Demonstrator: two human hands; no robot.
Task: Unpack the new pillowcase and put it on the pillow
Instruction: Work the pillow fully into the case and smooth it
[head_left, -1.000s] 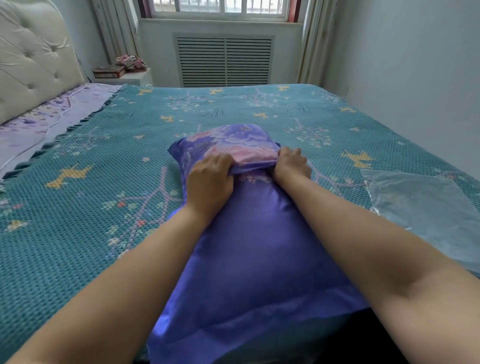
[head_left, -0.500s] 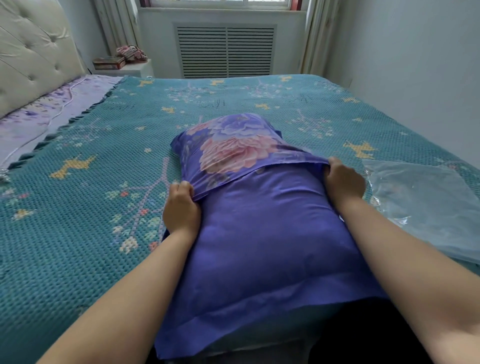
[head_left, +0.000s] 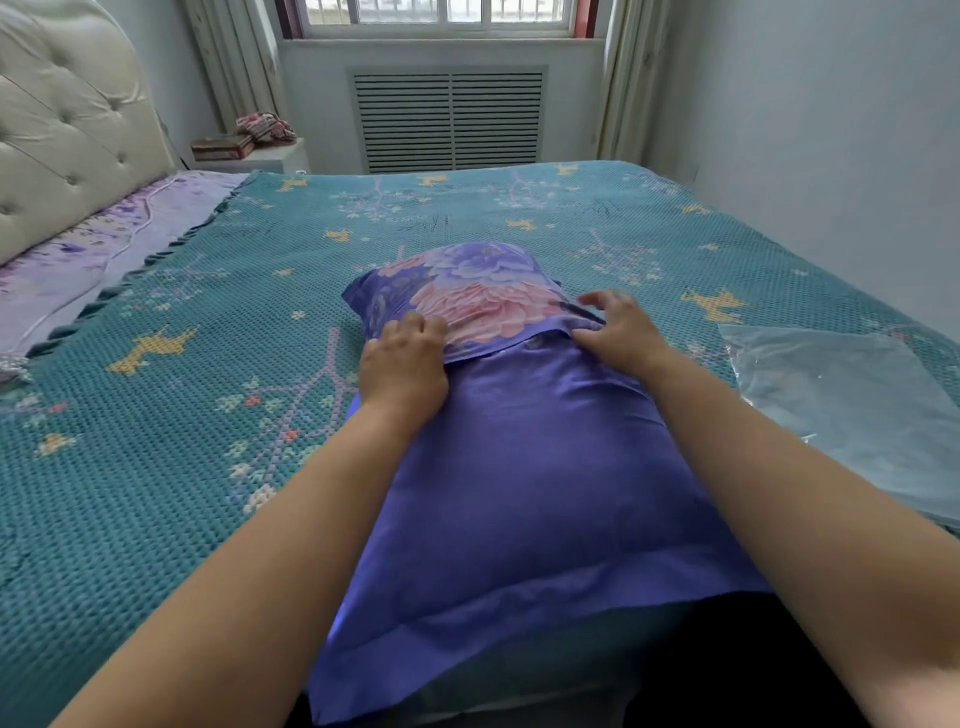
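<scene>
Teal knitted bedspread (head_left: 171, 431), mid-bed: plain purple satin pillowcase (head_left: 530, 493) covers most of the floral pillow (head_left: 467, 291), whose end shows at 12 o'clock. Left hand (head_left: 402, 364) seems to pinch the hem; right hand (head_left: 621, 332) spread, pressing. Tug both corners evenly fwd, w/o bunching.

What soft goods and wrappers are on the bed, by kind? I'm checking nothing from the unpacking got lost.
Pillow: 1
Blanket: 1
Lilac sheet: 1
Plastic bag: 1
Total: 4
</scene>
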